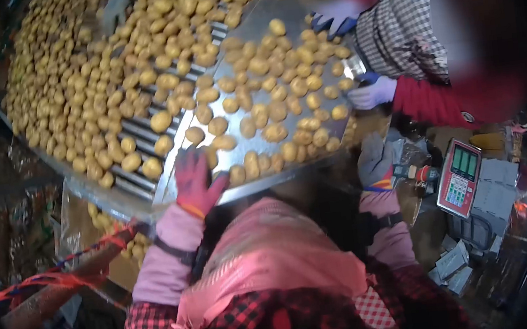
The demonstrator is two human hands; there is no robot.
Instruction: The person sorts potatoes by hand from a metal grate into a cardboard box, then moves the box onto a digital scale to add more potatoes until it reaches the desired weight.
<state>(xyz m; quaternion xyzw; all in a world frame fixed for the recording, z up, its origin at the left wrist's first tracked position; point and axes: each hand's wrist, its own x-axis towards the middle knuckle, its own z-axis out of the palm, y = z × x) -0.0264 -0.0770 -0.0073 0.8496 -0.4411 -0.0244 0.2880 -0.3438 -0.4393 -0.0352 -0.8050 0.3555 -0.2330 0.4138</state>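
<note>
The wearer's left hand (193, 175), in a reddish glove, is resting palm down at the near edge of the steel tray (175, 149). Its fingers are pointing away from the body, slightly parted, and the thumb is standing out to the right; the hand is open. Potatoes are lying just beyond the fingertips; whether glove and potato are touching, cannot tell. The right hand (375, 160), in a grey glove, is reaching past the tray's near right corner, loosely open, fingers extended; any contact under it, cannot tell.

Potatoes (274, 131) are covering much of the smooth plate in a loose single layer. To the left, a slatted section (139, 185) is showing dark gaps between metal bars, and a denser heap of potatoes is spreading over its far side. More potatoes are sitting below the tray's left edge.

Across the right side, a co-worker in red sleeves and a checked apron (400, 25) is keeping two gloved hands (374, 93) by the potatoes, one partly blurred. Another gloved hand (116, 12) is reaching into the heap at the top.

Lower right, a red-framed digital scale (459, 177) is standing beside cardboard (495, 182). Lower left, red and blue twine (57, 279) is wrapping a pole (53, 305).
</note>
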